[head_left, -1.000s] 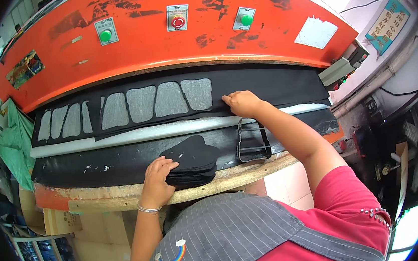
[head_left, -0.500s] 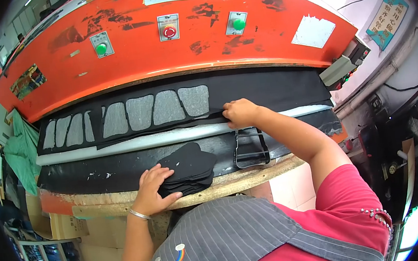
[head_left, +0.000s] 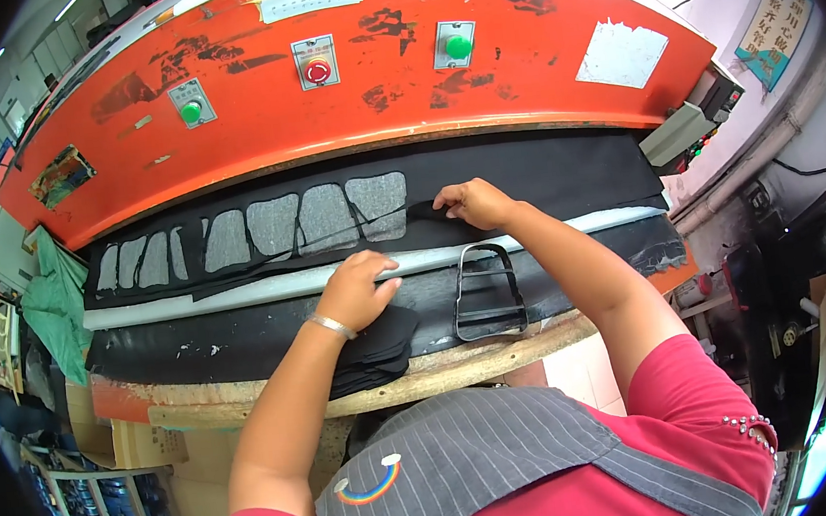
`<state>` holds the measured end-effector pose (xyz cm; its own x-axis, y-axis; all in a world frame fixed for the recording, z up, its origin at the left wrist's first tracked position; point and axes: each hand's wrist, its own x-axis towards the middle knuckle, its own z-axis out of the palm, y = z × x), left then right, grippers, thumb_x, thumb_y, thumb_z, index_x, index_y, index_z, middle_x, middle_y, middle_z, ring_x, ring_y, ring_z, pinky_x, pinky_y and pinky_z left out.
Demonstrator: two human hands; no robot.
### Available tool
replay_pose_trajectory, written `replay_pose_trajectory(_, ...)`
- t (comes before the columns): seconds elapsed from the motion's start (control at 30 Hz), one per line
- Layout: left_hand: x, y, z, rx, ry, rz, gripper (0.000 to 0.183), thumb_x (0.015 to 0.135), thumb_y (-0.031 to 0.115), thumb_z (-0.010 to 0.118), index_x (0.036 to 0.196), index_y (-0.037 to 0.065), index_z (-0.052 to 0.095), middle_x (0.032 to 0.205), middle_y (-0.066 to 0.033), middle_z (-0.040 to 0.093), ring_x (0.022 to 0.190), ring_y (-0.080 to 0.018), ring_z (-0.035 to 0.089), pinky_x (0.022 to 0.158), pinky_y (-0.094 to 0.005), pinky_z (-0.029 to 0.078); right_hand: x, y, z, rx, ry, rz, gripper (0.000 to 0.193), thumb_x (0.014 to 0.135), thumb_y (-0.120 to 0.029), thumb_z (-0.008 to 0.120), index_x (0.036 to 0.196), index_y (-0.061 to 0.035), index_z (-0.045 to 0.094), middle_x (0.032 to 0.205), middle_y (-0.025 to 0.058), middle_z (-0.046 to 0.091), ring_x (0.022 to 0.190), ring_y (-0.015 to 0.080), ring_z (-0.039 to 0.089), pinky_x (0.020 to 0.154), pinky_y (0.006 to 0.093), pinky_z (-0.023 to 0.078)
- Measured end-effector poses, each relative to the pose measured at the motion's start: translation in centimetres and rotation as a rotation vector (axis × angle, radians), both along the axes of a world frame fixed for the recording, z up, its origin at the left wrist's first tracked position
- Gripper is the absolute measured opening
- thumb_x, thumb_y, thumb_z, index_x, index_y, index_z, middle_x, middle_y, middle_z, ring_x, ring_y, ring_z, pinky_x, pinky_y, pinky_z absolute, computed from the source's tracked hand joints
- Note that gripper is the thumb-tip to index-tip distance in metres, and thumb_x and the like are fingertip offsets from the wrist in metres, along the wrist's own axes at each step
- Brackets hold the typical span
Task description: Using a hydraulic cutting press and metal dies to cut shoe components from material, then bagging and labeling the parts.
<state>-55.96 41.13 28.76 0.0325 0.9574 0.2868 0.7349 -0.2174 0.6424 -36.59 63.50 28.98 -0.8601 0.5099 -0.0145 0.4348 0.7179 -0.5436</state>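
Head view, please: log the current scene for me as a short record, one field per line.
Right hand: fingers pinching an edge of the black sheet
Left hand: fingers spread, above the black stack; contact with the white strip unclear
Sheet: gray-showing cut-outs left of the right hand
Metal frame: right of the stack
Panel: orange, red button between two green buttons

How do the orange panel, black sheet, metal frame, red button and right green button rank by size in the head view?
1. Orange panel
2. Black sheet
3. Metal frame
4. Red button, right green button: too alike to rank
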Motion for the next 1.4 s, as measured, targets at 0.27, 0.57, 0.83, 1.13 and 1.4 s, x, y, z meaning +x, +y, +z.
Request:
replay_pose_trajectory(0.27,1.0,5.5,-3.6,0.052,0.182,0.131,0.034,0.075,0.012,0.071,0.107,0.006,0.065,0.105,-0.0121,0.063,0.105,-0.0310,0.056,0.092,-0.0377,0.045,-0.5,0.0,0.2,-0.102,0.073,-0.089,0.028,0.080,-0.012,0.070,0.105,-0.0055,0.060,0.085,0.0103,0.068,0.081,0.0229,0.065,0.075,0.0341,0.050)
replay_pose_trajectory(0.57,-0.8,7.0,-3.5,-0.054,0.102,0.121,0.023,0.083,0.024,0.065,0.095,0.005,0.070,0.089,-0.0145,0.068,0.088,-0.0329,0.063,0.081,-0.0393,0.049,-0.5,-0.3,0.0,0.056,0.108,-0.068,0.014,0.084,-0.009,0.062,0.098,-0.0060,0.062,0.089,0.0113,0.063,0.087,0.0298,0.061,0.076,0.0382,0.049)
replay_pose_trajectory(0.83,-1.2,8.1,-3.2,-0.122,0.032,0.191,0.020,0.088,0.026,0.059,0.087,0.007,0.064,0.081,-0.0165,0.066,0.078,-0.0360,0.064,0.070,-0.0444,0.049,-0.5,-2.1,1.9,0.232,-0.026,0.185,0.019,0.082,-0.008,0.060,0.100,-0.0041,0.066,0.101,0.0111,0.060,0.099,0.0307,0.058,0.085,0.0371,0.049)
replay_pose_trajectory(1.13,-1.7,8.1,-4.4,0.020,0.097,0.041,0.004,0.084,0.009,0.059,0.087,0.009,0.059,0.086,-0.0131,0.060,0.083,-0.0350,0.060,0.071,-0.0427,0.049,-0.7,-2.4,1.5,0.585,-0.177,0.219,0.018,0.080,-0.006,0.054,0.098,-0.0089,0.057,0.096,0.0083,0.061,0.092,0.0286,0.061,0.071,0.0394,0.053)
replay_pose_trajectory(1.4,-1.3,8.7,-2.7,-0.163,0.190,0.027,0.014,0.082,0.014,0.065,0.094,0.007,0.065,0.092,-0.0133,0.063,0.094,-0.0314,0.061,0.082,-0.0403,0.048,-0.7,-3.6,0.2,0.610,-0.158,0.304,0.019,0.078,-0.026,0.064,0.085,-0.0075,0.064,0.094,0.0060,0.059,0.091,0.0241,0.060,0.071,0.0361,0.054)
